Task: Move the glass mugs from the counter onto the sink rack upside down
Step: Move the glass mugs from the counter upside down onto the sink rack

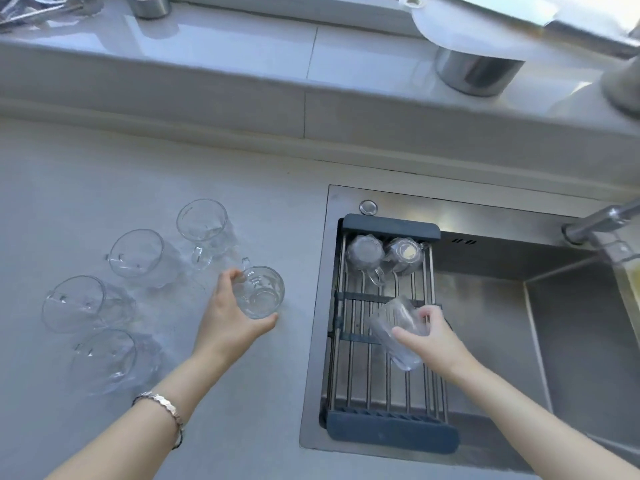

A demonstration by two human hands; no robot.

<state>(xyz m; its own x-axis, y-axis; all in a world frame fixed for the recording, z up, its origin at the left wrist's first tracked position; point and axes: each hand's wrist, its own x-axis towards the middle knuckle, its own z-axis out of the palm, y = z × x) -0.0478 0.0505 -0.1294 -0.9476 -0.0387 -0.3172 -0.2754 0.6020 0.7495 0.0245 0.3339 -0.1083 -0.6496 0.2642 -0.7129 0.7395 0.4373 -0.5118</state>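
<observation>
Several clear glass mugs stand upright on the grey counter at the left, among them one at the back [204,225] and one at the front [107,356]. My left hand [228,320] grips another upright mug [261,294] near the sink's edge. Over the sink lies a rack [388,433] of metal bars with dark end pieces. Two mugs [365,252] [405,254] sit upside down at its far end. My right hand [433,336] holds a tilted mug [394,327] just above the rack's middle.
The steel sink basin [502,323] opens to the right of the rack, with a faucet [595,223] at its far right. A raised ledge behind the counter carries a metal pot [478,69] and a steel cup [147,5].
</observation>
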